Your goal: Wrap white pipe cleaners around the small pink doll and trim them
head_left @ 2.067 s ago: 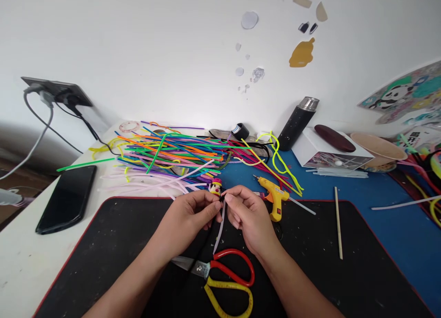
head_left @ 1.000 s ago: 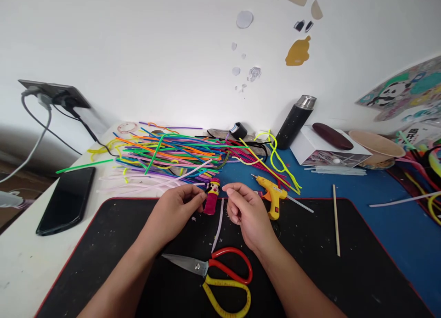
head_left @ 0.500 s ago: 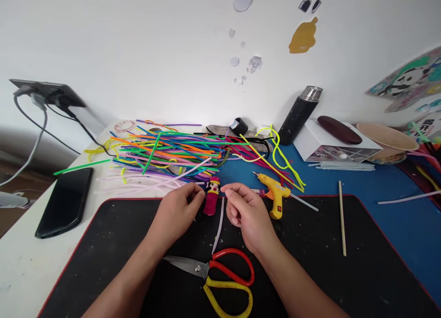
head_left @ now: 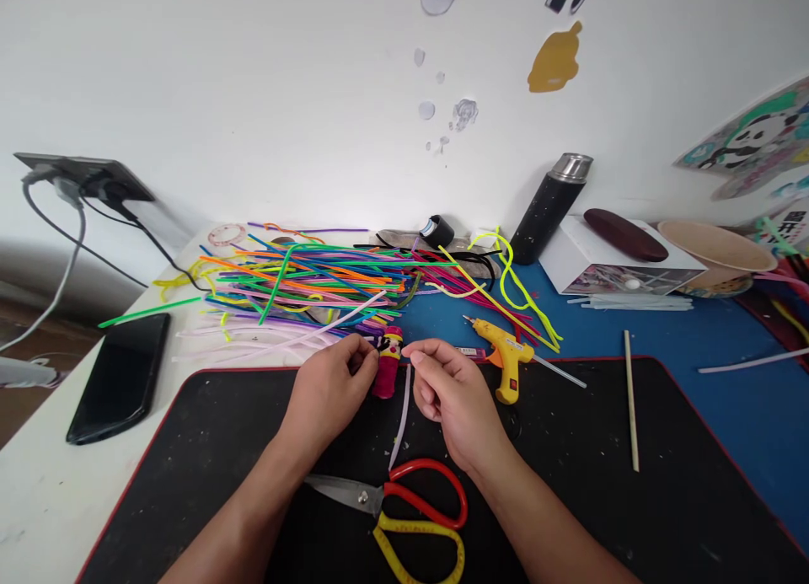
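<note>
Left hand [head_left: 332,382] pinching beside small doll [head_left: 386,377], right hand [head_left: 456,392] pinching too, can't tell on what; scissors [head_left: 372,498] sprawling below both, glue gun [head_left: 509,361] kinda crowding right.

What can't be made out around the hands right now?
All in the head view:
Left hand: its own fingers hide whether it grips the small figure.
Right hand: curled fingers hide whether anything is inside.
Figure: fine details too small; its underside faces away.
Yellow glue gun: label lettering too small.
Pale stem at far right: cut off by the right edge.
</note>
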A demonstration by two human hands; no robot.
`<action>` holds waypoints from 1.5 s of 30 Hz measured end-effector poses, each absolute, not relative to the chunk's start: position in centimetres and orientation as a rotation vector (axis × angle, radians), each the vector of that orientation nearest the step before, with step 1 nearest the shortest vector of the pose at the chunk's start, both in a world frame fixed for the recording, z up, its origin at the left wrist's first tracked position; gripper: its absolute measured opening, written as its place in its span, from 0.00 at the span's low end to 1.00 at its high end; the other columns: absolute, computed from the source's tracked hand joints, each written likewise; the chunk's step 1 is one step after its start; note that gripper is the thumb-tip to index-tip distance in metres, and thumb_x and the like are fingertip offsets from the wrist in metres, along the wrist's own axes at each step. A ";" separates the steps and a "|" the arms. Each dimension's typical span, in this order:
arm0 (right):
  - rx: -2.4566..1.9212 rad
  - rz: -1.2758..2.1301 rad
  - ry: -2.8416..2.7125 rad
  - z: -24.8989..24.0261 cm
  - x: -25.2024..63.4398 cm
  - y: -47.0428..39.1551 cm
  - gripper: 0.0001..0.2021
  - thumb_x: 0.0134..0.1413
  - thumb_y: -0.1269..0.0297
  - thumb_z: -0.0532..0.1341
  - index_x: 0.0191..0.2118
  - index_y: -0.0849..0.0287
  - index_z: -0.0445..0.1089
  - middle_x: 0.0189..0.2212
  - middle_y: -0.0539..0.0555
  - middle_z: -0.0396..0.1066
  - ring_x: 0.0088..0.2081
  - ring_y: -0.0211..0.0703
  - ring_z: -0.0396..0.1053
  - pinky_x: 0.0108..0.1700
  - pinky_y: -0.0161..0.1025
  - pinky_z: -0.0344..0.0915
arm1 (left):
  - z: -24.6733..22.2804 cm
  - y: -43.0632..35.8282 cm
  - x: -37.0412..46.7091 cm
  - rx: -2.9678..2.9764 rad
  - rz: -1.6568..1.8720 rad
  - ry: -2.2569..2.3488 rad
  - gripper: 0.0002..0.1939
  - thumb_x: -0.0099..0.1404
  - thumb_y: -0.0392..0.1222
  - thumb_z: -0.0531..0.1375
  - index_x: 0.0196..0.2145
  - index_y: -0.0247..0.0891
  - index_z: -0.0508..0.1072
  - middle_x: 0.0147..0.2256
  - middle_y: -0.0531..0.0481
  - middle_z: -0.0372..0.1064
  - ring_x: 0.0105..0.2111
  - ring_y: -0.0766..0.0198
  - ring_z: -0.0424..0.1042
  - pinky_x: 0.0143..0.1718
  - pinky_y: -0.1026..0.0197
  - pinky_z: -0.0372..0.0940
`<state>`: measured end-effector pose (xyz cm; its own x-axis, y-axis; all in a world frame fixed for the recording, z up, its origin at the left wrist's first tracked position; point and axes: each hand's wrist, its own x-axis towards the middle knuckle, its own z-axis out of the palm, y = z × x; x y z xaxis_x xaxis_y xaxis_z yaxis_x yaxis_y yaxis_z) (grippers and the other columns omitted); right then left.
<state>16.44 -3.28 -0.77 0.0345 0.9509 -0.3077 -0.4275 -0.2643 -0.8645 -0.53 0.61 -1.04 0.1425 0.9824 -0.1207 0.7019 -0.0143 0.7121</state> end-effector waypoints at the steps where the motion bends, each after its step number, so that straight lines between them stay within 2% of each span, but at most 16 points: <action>1: -1.128 1.516 -0.655 -0.8 16.4 -3.3 0.12 0.56 0.54 0.72 0.37 0.59 0.79 0.15 0.41 0.58 0.16 0.30 0.52 0.19 0.31 0.45 | -1.0 0.6 -0.5 1.790 0.552 1.629 0.15 0.69 0.53 0.55 0.30 0.43 0.71 0.25 0.53 0.71 0.25 0.60 0.68 0.29 0.60 0.56; 9: -1.110 1.523 -0.655 -0.7 16.4 -3.4 0.12 0.56 0.55 0.72 0.36 0.59 0.79 0.15 0.41 0.58 0.16 0.30 0.51 0.19 0.31 0.44 | -1.2 0.6 -0.3 1.849 0.529 1.672 0.13 0.69 0.49 0.54 0.30 0.43 0.70 0.26 0.54 0.71 0.26 0.61 0.67 0.30 0.60 0.54; 34: -1.117 1.517 -0.663 -0.7 16.3 -3.5 0.11 0.57 0.55 0.71 0.37 0.59 0.78 0.15 0.41 0.58 0.16 0.31 0.52 0.19 0.31 0.45 | -1.5 0.6 -0.1 1.874 0.510 1.688 0.12 0.71 0.48 0.55 0.31 0.43 0.72 0.26 0.54 0.72 0.26 0.61 0.68 0.30 0.60 0.53; 45: -1.128 1.488 -0.674 -0.6 16.5 -3.4 0.12 0.56 0.55 0.71 0.37 0.59 0.79 0.15 0.41 0.58 0.17 0.31 0.51 0.19 0.31 0.44 | 0.3 -0.3 -0.5 1.527 0.825 1.383 0.16 0.69 0.55 0.60 0.30 0.41 0.71 0.26 0.56 0.68 0.27 0.63 0.66 0.31 0.62 0.59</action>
<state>16.53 -3.36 -0.57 0.0505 0.9568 -0.2864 -0.4156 -0.2407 -0.8772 -0.52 -0.30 0.30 0.1550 0.9841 -0.0863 0.3916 0.0190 0.9199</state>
